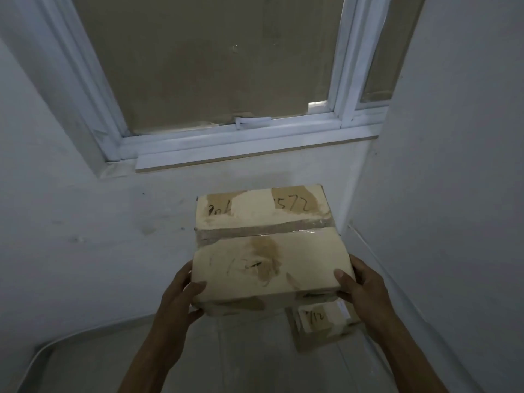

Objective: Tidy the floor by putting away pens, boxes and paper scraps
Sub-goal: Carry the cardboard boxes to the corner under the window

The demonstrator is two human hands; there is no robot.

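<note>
The window (226,66) fills the wall above. Below it, the box (266,248) is held in the air, its long axis pointing away toward the corner. A second box (320,324) lies on the floor directly under its right near edge. The left hand (181,290) and right hand (360,282) grip the near corners, thumbs on top, fingers curled underneath.

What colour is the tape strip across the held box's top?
Brown, glossy, crossing the pale cardboard box; head view.
</note>
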